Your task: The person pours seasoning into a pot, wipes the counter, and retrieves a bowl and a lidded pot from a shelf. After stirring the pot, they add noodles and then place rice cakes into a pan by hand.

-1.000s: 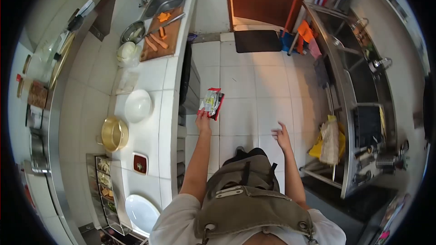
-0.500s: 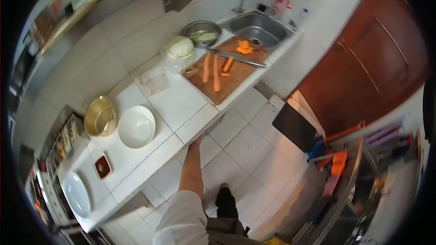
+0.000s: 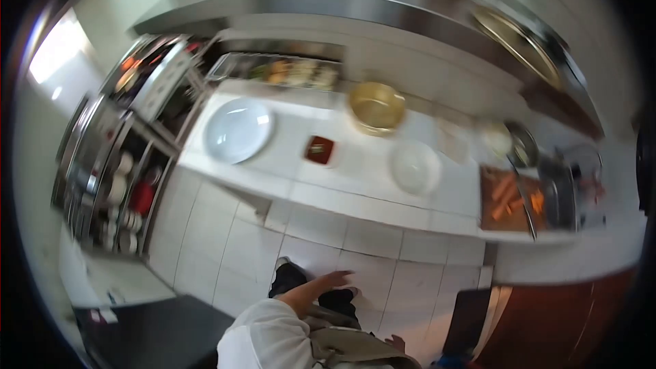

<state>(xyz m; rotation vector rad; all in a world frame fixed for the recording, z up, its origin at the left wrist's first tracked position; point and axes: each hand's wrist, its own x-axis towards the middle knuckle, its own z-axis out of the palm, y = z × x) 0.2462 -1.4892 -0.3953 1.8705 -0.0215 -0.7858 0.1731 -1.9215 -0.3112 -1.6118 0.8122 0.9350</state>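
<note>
My left hand (image 3: 336, 279) hangs over the floor in front of the counter, fingers loosely stretched and holding nothing. Low in the view, my right hand (image 3: 395, 343) shows only in part beside my apron; its fingers look apart, with nothing visible in them. Neither hand touches the counter. Closest on the countertop are a small square dish of dark red sauce (image 3: 319, 149), a large pale plate (image 3: 238, 131), a white bowl (image 3: 415, 167) and a gold-coloured pot (image 3: 376, 108).
At right, carrots (image 3: 504, 193) and a knife (image 3: 523, 198) lie on a cutting board (image 3: 486, 222) beside the sink (image 3: 562, 195). A metal bowl (image 3: 523, 143) stands behind. Containers of ingredients (image 3: 277, 72) line the wall. A metal rack (image 3: 130, 184) holds dishes at left.
My view has swung left, bringing the plate and rack into sight and shifting the cutting board rightward. My left hand now shows away from the counter edge, and part of my right hand has appeared.
</note>
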